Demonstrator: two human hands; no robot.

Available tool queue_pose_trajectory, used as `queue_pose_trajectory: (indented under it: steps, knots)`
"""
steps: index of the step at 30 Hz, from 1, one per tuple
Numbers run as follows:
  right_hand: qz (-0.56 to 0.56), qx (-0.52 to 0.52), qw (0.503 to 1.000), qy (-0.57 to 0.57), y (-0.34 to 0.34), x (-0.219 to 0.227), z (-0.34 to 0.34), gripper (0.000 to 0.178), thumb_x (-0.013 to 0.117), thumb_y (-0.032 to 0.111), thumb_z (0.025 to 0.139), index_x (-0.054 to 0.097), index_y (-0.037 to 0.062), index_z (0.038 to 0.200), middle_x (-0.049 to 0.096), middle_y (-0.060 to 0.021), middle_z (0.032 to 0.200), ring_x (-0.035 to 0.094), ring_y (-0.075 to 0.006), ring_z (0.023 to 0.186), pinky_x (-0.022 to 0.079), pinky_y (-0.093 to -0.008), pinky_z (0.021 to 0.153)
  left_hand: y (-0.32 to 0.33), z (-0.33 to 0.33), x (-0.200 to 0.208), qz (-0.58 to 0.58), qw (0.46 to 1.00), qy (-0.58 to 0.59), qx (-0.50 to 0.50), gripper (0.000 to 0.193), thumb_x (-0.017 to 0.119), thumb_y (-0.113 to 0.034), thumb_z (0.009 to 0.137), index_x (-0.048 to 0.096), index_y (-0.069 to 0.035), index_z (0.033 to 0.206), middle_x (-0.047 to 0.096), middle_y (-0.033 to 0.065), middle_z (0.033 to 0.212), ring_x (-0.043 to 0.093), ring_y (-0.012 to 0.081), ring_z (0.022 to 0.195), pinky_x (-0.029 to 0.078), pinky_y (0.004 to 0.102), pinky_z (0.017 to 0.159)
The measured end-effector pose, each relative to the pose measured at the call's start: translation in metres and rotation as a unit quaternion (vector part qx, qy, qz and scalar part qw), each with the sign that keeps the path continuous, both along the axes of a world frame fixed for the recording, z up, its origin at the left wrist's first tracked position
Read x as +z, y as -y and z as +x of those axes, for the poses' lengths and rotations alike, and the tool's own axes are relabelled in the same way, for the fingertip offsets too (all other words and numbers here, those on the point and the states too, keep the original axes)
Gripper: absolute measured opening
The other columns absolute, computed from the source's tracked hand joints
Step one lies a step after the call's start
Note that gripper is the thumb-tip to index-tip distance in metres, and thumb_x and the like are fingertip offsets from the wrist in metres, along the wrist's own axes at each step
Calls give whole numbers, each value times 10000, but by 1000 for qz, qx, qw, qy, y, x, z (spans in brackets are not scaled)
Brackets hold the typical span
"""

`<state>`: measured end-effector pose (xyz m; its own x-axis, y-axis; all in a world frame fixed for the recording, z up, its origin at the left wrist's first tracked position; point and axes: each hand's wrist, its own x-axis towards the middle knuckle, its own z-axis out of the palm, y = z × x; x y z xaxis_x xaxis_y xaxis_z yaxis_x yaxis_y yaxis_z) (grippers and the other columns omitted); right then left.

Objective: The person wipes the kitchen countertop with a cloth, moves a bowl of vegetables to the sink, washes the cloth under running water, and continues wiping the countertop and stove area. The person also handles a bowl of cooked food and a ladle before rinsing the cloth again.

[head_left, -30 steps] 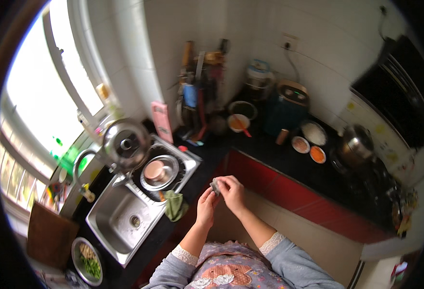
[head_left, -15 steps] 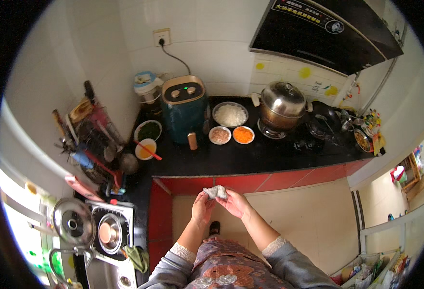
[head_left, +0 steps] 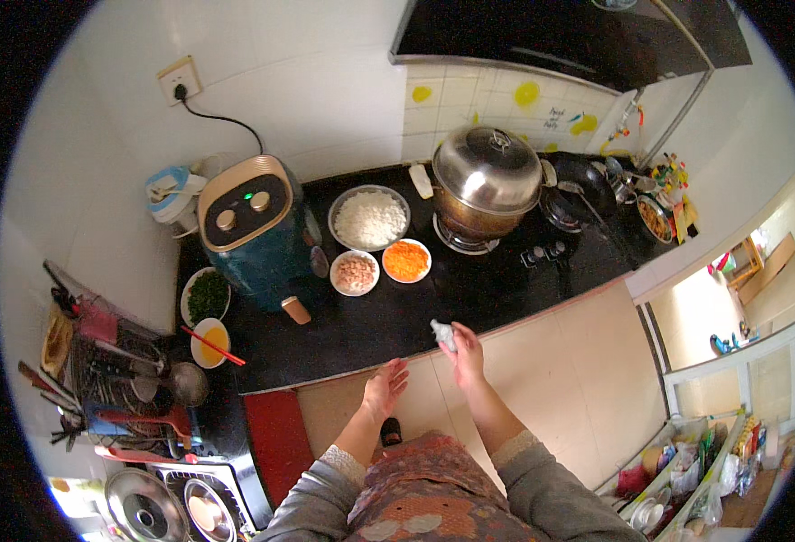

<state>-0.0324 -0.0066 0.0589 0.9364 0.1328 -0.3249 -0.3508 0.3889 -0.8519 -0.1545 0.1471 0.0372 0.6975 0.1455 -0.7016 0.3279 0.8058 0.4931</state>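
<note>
Now my spread left hand (head_left: 385, 388) had let go, so only my right hand (head_left: 465, 359), at its two o'clock, pinched the cloth (head_left: 443, 334).

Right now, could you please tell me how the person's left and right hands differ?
The left hand is empty with fingers extended, whereas the right hand grips a crumpled pale wad, apparently cloth. The right hand reaches farther forward; the left hand is nearer the body. Both are bare, with lace-cuffed grey sleeves.
</note>
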Motion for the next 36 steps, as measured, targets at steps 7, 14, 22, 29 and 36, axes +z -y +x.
queue_pose_trajectory:
  steps: [7, 14, 22, 29, 36]
  knots:
    - [-540, 113, 702, 450, 14, -66, 34, 336, 601, 117, 886, 602, 76, 1219, 563, -77, 1285, 521, -290, 1204, 416, -461, 999, 22, 35, -10, 96, 995, -22, -22, 252, 496, -271, 991, 605, -117, 1158, 642, 1, 1137, 589, 147, 1015, 449, 316, 882]
    - [-613, 235, 593, 466, 43, -72, 54, 603, 582, 265, 909, 382, 37, 1430, 305, -49, 1527, 287, -226, 1416, 184, -543, 1144, 44, 69, -39, 372, 928, 9, 25, 174, 540, -133, 948, 604, -85, 1103, 666, 30, 1033, 604, 165, 917, 465, 284, 810]
    - [-697, 148, 579, 397, 170, -80, 160, 643, 555, 352, 919, 356, 60, 1455, 305, -64, 1536, 270, -235, 1428, 150, -547, 1155, 68, 144, -30, 814, 577, 11, -69, 395, 580, -79, 829, 531, -49, 1219, 533, 125, 1289, 435, 343, 1253, 336, 476, 1056]
    - [-682, 214, 582, 388, 144, -84, 140, 667, 484, 404, 947, 322, 17, 1466, 244, -115, 1557, 212, -263, 1442, 143, -568, 1145, 85, 180, -43, 847, 510, -85, -125, 547, 524, -226, 919, 376, -62, 1419, 390, 93, 1481, 255, 300, 1429, 166, 522, 1159]
    - [-590, 296, 584, 472, 128, -79, 126, 596, 548, 307, 918, 378, 84, 1444, 303, -39, 1534, 273, -197, 1422, 143, -541, 1157, 83, 190, -45, 837, 480, -160, -209, 682, 483, -402, 940, 274, -55, 1489, 243, 98, 1566, 143, 294, 1467, 111, 509, 1173]
